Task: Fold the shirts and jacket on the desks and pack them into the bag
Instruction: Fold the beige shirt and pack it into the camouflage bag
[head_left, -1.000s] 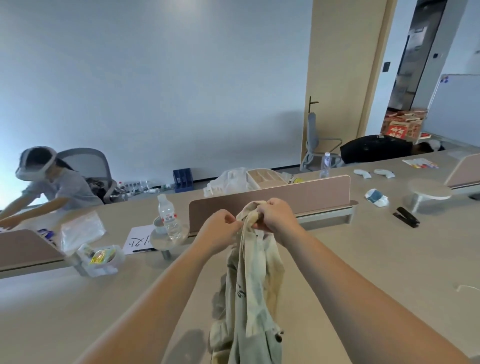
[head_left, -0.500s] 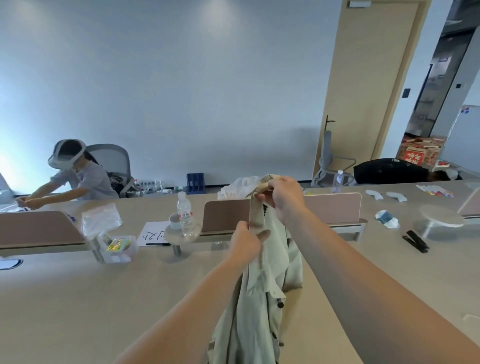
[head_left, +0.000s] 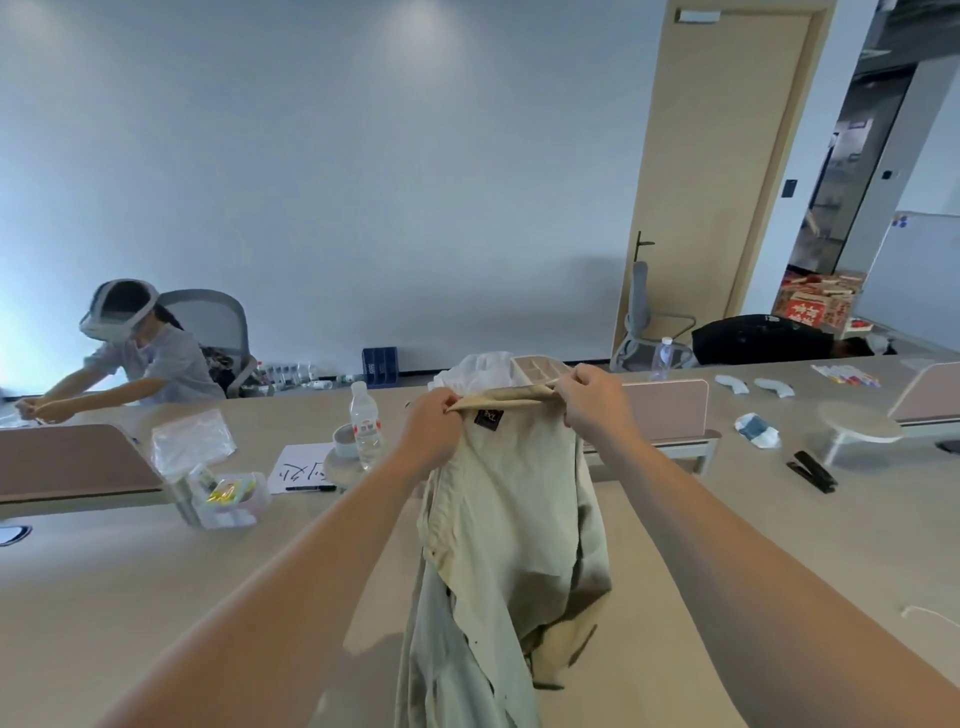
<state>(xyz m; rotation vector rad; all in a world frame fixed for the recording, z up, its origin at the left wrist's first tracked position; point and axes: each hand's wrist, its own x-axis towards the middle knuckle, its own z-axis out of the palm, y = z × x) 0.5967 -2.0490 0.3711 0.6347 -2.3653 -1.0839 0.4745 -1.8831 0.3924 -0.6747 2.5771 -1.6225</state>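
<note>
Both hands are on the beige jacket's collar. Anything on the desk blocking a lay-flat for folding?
Nothing visible does. The left hand and right hand pinch the jacket by its collar over bare desk; the water bottle and clear box sit to the left, the stapler to the right. The desk behind the hanging cloth is hidden.

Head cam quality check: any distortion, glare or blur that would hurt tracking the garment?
Head view: strong fisheye, so the door leans and both forearms stretch toward the bottom corners. Head view: two soft light spots high on the wall and a bright wash at the left edge. Head view: the beige garment is evenly lit, with a faint shadow on the desk. The left hand and right hand grip looks sharp.
</note>
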